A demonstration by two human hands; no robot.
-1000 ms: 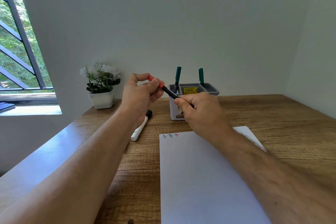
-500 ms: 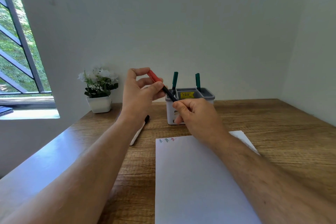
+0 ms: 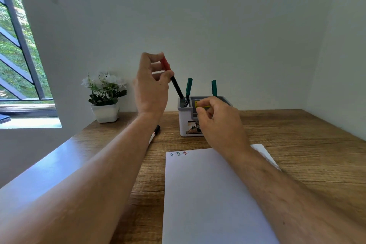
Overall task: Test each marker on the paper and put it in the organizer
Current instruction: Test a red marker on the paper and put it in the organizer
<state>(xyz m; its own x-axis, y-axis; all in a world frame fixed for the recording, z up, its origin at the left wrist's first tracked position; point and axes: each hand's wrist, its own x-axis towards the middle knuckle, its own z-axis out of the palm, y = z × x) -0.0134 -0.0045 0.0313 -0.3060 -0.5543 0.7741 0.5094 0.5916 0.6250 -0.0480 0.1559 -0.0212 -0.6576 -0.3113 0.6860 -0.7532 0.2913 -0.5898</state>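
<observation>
Left hand point(image 3: 151, 87) grips the red-capped marker point(image 3: 172, 79) at its upper end, shaft tilted, lower tip at the rim of the organizer's point(image 3: 185, 123) left compartment. Right hand point(image 3: 219, 123) is loosely curled in front of the organizer, holding nothing visible. Two green-capped markers point(image 3: 188, 87) stand upright in the organizer, near the counter's point(image 3: 297, 144) far edge. Paper point(image 3: 208, 194) lies at the near edge, bearing three small marks point(image 3: 178, 153). A black-capped marker point(image 3: 154, 133) lies on the counter beneath the left forearm.
</observation>
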